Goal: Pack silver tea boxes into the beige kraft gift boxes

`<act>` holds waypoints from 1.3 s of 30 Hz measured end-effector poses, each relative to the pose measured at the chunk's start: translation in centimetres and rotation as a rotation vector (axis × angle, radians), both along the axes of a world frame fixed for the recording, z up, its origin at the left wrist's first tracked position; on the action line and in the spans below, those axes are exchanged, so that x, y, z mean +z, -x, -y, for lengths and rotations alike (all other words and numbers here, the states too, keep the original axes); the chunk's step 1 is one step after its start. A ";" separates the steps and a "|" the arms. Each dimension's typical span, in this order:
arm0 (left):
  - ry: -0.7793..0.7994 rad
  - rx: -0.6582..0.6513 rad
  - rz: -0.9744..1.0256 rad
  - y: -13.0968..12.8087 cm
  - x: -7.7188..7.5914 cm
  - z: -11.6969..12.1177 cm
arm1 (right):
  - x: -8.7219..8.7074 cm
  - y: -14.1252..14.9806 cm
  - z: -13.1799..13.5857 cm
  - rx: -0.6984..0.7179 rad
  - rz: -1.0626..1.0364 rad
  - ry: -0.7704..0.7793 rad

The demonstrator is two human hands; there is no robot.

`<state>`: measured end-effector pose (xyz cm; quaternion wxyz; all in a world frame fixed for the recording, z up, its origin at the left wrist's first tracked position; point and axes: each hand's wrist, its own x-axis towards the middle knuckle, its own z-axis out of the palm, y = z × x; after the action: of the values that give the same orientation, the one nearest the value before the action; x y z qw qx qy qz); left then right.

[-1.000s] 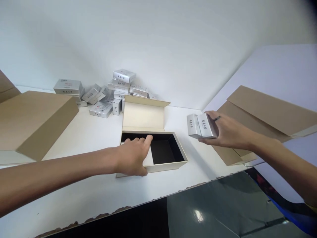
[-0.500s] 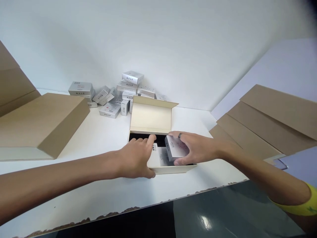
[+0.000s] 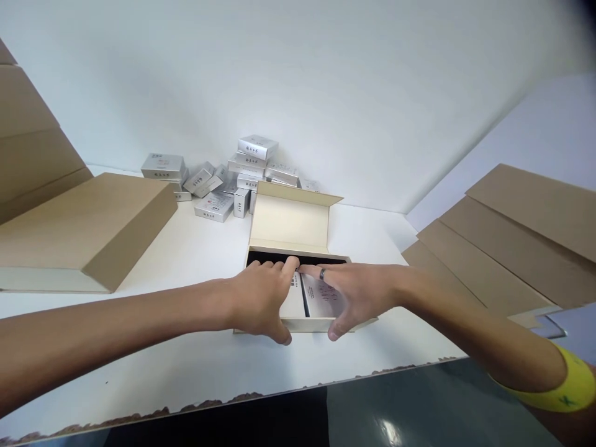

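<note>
An open cream gift box [image 3: 307,324] with a black lining sits on the white table [image 3: 186,366], its lid [image 3: 289,218] standing up at the back. Small silver boxes [image 3: 321,297] lie inside it. My left hand [image 3: 261,299] rests over the box's left part, fingers flat on the silver boxes, thumb on the front wall. My right hand [image 3: 351,297], with a dark ring, lies flat over the right part, fingers spread and pressing the silver boxes down, thumb against the front wall.
A heap of silver boxes [image 3: 233,177] lies at the back by the wall. Closed brown gift boxes [image 3: 79,230] are stacked at the left. Flat brown cardboard pieces [image 3: 503,242] lean at the right. The table's front edge [image 3: 279,392] runs just below my hands.
My right hand carried two silver boxes from the right into the gift box, set them down, and now lies flat on them. My left hand stayed on the box.
</note>
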<state>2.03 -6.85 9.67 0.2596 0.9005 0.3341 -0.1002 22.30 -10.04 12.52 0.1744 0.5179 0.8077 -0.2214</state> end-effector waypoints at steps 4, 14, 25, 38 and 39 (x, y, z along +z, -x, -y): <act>-0.013 -0.021 -0.022 -0.3 0.1 0.1 | -0.2 0.5 0.1 -0.022 0.084 0.072; -0.046 -0.016 -0.041 -0.5 -0.1 0.2 | -0.4 0.9 1.3 0.102 0.319 -0.073; -0.061 -0.062 -0.083 -1.1 -0.1 -0.2 | -0.1 1.8 1.2 0.264 0.356 -0.040; -0.150 -0.041 0.010 -1.4 -1.8 1.5 | -2.5 -0.4 2.2 0.245 0.102 -0.148; -0.142 -0.040 0.007 -1.5 -2.0 1.7 | -2.6 -0.5 2.3 0.248 0.094 -0.143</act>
<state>3.56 -8.55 7.63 0.1943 0.9235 0.3213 -0.0784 22.85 -12.39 9.97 0.2005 0.4352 0.8701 -0.1158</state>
